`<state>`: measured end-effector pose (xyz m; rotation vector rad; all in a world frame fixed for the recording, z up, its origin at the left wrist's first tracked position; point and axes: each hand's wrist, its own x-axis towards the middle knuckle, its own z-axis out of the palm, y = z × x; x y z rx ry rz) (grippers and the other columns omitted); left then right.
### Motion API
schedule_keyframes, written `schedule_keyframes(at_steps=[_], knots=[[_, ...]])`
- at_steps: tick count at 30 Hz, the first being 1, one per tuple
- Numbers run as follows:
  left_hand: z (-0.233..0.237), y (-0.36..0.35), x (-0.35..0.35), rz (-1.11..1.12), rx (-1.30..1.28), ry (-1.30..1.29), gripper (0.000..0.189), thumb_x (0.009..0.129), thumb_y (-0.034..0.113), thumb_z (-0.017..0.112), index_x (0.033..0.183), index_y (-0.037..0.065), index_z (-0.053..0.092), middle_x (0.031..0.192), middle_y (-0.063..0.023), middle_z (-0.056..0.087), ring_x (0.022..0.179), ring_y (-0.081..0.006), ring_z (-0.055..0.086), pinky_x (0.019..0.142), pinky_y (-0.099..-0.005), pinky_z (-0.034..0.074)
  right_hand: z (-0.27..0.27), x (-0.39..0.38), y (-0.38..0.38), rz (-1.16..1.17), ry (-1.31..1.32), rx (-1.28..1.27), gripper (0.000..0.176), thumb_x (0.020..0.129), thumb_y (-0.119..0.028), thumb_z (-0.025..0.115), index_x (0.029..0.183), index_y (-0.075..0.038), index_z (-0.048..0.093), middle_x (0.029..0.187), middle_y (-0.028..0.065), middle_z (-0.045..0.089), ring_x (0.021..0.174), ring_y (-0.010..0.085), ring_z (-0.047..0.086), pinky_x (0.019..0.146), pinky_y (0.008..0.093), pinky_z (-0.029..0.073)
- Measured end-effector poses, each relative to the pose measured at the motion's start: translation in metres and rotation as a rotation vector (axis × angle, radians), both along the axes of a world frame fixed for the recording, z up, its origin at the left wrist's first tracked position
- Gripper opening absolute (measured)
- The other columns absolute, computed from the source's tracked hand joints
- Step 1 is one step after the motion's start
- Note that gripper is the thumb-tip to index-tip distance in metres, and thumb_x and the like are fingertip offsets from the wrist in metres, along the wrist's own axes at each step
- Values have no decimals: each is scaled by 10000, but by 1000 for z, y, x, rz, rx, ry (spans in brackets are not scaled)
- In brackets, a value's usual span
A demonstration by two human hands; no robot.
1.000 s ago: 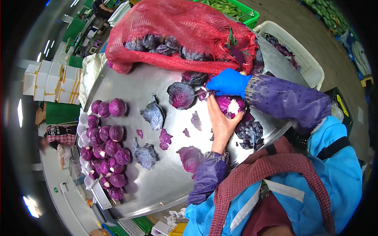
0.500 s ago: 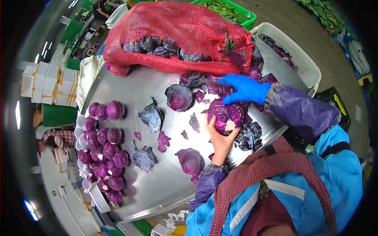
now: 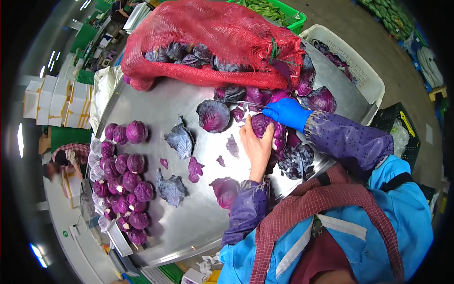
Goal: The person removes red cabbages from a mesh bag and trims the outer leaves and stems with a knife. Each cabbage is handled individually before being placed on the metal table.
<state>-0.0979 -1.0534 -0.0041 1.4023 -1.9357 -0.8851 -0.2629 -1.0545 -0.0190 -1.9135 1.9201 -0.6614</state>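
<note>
left fingers (image 3: 248, 128) clasping purple cabbage (image 3: 259, 124), gloved right fingers (image 3: 275, 111) curled around knife (image 3: 253, 104)

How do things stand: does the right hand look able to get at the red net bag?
Probably yes: the net bag lies just beyond the right hand, though that hand holds a knife and some cabbages lie between.

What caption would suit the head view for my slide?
Head view: bare left grip on a purple cabbage, blue-gloved right grip on a thin blade, at a metal table.
</note>
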Motion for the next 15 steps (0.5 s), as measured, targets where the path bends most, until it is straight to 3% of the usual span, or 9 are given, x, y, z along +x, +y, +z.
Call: schedule_keyframes(at_steps=[2, 4, 8, 10, 14, 15], knots=[[0, 1, 0, 8, -16, -6, 673, 749, 336, 675, 1266, -10, 420, 1051, -219, 472, 993, -357, 467, 866, -420, 380, 3, 1, -6, 33, -14, -48, 356, 845, -411, 498, 790, -92, 645, 726, 176, 607, 692, 364, 599, 617, 461, 468], [0, 3, -1, 21, -32, 11, 664, 754, 338, 669, 1268, -1, 422, 1039, -216, 473, 983, -359, 468, 869, -421, 375, 11, -3, -16, 143, 195, 75, 313, 833, -368, 507, 803, -90, 650, 734, 184, 606, 692, 368, 598, 620, 464, 470], [-3, 13, 5, 22, -58, 61, 656, 750, 327, 671, 1273, 21, 420, 1094, -213, 442, 1020, -358, 446, 897, -432, 357, -26, -19, -27, 3, 4, -10, 335, 813, -362, 512, 776, -49, 625, 737, 203, 596, 722, 389, 593, 643, 486, 465], [1, 40, 9, -53, -123, 68, 674, 712, 287, 709, 1274, 54, 419, 1193, -210, 392, 1123, -358, 391, 969, -430, 321, -21, -27, -19, -80, -21, 37, 361, 813, -372, 507, 764, -33, 619, 745, 211, 595, 717, 401, 586, 652, 494, 460], [2, 55, 25, -33, -67, 195, 762, 649, 205, 755, 1296, 74, 374, 1210, -193, 353, 1152, -343, 357, 1002, -430, 294, -13, -20, -3, -106, -63, -27, 337, 815, -356, 544, 806, -31, 631, 757, 204, 606, 672, 381, 591, 613, 455, 464], [6, 54, 30, -51, -58, 191, 775, 641, 211, 759, 1297, 76, 370, 1196, -193, 342, 1148, -342, 349, 1002, -431, 292, -7, -13, 4, -101, -332, -18, 323, 816, -348, 560, 821, -32, 631, 747, 204, 603, 661, 359, 599, 598, 437, 461]])
